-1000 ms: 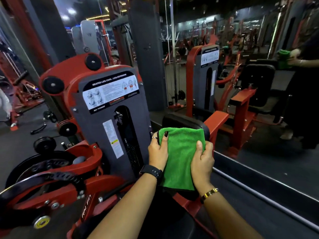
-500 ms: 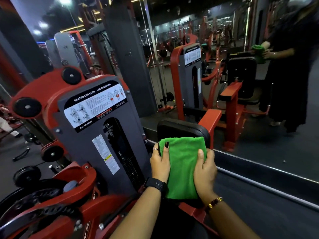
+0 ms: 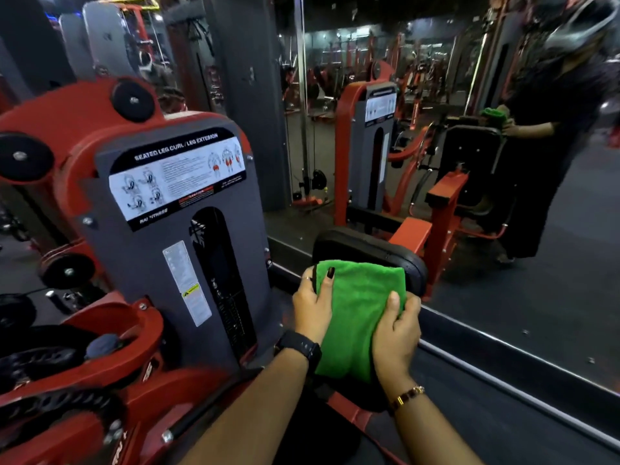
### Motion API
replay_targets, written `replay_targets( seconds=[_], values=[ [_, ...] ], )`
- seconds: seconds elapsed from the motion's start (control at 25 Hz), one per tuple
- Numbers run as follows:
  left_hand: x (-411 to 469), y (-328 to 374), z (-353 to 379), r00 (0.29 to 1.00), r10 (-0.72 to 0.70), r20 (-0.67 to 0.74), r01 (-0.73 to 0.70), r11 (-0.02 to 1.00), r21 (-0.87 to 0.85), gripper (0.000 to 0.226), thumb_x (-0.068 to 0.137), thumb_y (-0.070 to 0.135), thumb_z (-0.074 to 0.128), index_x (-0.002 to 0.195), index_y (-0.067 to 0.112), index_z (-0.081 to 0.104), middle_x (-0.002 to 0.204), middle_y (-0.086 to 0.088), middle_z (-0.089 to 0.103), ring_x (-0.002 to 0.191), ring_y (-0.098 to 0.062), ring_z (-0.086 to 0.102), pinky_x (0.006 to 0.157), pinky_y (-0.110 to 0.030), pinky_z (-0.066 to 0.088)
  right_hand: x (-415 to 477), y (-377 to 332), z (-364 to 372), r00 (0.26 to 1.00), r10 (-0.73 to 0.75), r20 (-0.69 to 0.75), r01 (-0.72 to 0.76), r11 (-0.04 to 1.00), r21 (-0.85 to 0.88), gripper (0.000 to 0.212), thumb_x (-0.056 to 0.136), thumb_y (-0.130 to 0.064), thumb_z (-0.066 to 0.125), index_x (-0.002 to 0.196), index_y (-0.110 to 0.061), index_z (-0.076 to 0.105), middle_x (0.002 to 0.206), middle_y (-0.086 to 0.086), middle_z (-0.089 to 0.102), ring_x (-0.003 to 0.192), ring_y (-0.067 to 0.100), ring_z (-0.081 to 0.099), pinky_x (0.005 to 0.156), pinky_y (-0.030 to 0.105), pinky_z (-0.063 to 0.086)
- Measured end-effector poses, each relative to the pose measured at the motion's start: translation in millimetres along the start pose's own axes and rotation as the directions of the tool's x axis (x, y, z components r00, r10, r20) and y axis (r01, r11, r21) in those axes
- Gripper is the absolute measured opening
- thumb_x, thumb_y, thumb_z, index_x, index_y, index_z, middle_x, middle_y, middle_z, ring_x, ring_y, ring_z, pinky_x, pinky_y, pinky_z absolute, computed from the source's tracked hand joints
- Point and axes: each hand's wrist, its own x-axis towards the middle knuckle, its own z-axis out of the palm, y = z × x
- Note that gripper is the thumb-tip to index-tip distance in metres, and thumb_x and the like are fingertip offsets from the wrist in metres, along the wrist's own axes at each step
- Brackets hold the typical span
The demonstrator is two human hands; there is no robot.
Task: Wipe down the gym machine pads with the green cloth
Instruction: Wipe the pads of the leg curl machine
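The green cloth (image 3: 360,313) hangs over the top and front of a black back pad (image 3: 369,251) on the seated leg curl machine. My left hand (image 3: 313,305) holds the cloth's left edge, thumb on the front and fingers behind the pad. My right hand (image 3: 396,327) grips the cloth's right edge the same way, thumb on the green face. Most of the pad's front is hidden under the cloth; only its rounded top and right corner show.
The grey weight-stack housing (image 3: 174,236) with its instruction label stands close on the left. Red frame parts and black rollers (image 3: 68,271) crowd the lower left. A wall mirror (image 3: 503,229) runs along the right, reflecting the machine and a person holding the cloth.
The view has tilted and shifted closer to the machine. Both hands keep the same hold on the cloth over the pad; the cloth sits a little lower from the pad's top.
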Motion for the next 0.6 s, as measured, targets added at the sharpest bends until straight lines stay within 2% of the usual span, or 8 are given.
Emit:
replay_targets(
  seconds=[0.16, 0.28, 0.4, 0.48, 0.52, 0.6],
  values=[
    [17.0, -14.4, 17.8, 0.999, -0.023, 0.027, 0.024, 0.999, -0.041, 0.018, 0.092, 0.027, 0.054, 0.104, 0.016, 0.060, 0.088, 0.008, 0.066, 0.079, 0.010, 0.059, 0.073, -0.009, 0.045, 8.8, -2.3, 2.7, 0.999, -0.019, -0.029, 0.019, 1.000, -0.016, 0.030, 0.094, -0.037, 0.036, 0.108, -0.012, 0.046, 0.089, 0.002, 0.056, 0.080, 0.023, 0.054, 0.066, 0.030, 0.034],
    [29.1, -21.1, 38.6, 0.998, -0.048, 0.041, 0.051, 0.997, -0.066, 0.024, 0.091, 0.026, 0.055, 0.109, 0.010, 0.061, 0.093, 0.003, 0.066, 0.089, -0.008, 0.062, 0.080, -0.019, 0.047, 21.2, -1.9, 1.1, 0.992, -0.047, -0.113, 0.041, 0.998, -0.054, 0.037, 0.088, -0.031, 0.036, 0.114, -0.006, 0.046, 0.096, 0.002, 0.053, 0.081, 0.019, 0.051, 0.066, 0.026, 0.030],
    [27.0, -21.4, 53.3, 0.993, 0.002, 0.116, 0.011, 0.994, -0.108, 0.022, 0.091, 0.021, 0.057, 0.108, 0.007, 0.061, 0.092, 0.004, 0.064, 0.089, -0.009, 0.059, 0.077, -0.009, 0.043, 19.9, 6.1, -7.3, 0.982, -0.055, -0.179, 0.038, 0.995, -0.097, 0.029, 0.095, -0.019, 0.043, 0.122, -0.008, 0.041, 0.111, 0.006, 0.054, 0.091, 0.016, 0.052, 0.072, 0.027, 0.036],
    [18.8, -23.7, 58.2, 0.981, 0.035, 0.190, -0.007, 0.989, -0.146, 0.022, 0.091, 0.023, 0.058, 0.107, 0.008, 0.061, 0.091, 0.007, 0.063, 0.087, -0.006, 0.058, 0.075, -0.004, 0.041, 9.3, 10.4, -13.8, 0.976, -0.079, -0.201, 0.052, 0.989, -0.137, 0.036, 0.096, -0.015, 0.046, 0.131, -0.011, 0.038, 0.125, 0.004, 0.049, 0.104, 0.009, 0.048, 0.080, 0.026, 0.039],
    [17.1, -24.4, 60.1, 0.971, 0.053, 0.232, -0.013, 0.986, -0.169, 0.024, 0.090, 0.026, 0.058, 0.107, 0.009, 0.061, 0.091, 0.007, 0.064, 0.087, -0.005, 0.059, 0.076, -0.005, 0.043, 5.5, 9.0, -15.9, 0.977, -0.098, -0.190, 0.069, 0.986, -0.155, 0.040, 0.095, -0.016, 0.048, 0.134, -0.013, 0.038, 0.129, 0.001, 0.044, 0.107, 0.001, 0.044, 0.084, 0.020, 0.038],
    [21.0, -25.2, 67.9, 0.957, 0.074, 0.280, -0.021, 0.982, -0.190, 0.031, 0.087, 0.036, 0.056, 0.107, 0.012, 0.060, 0.093, 0.005, 0.066, 0.089, -0.008, 0.062, 0.079, -0.015, 0.048, 9.4, 6.2, -18.0, 0.983, -0.135, -0.123, 0.112, 0.977, -0.179, 0.042, 0.094, -0.014, 0.051, 0.135, -0.014, 0.040, 0.126, -0.002, 0.039, 0.099, -0.017, 0.039, 0.081, -0.001, 0.031]
  ],
)
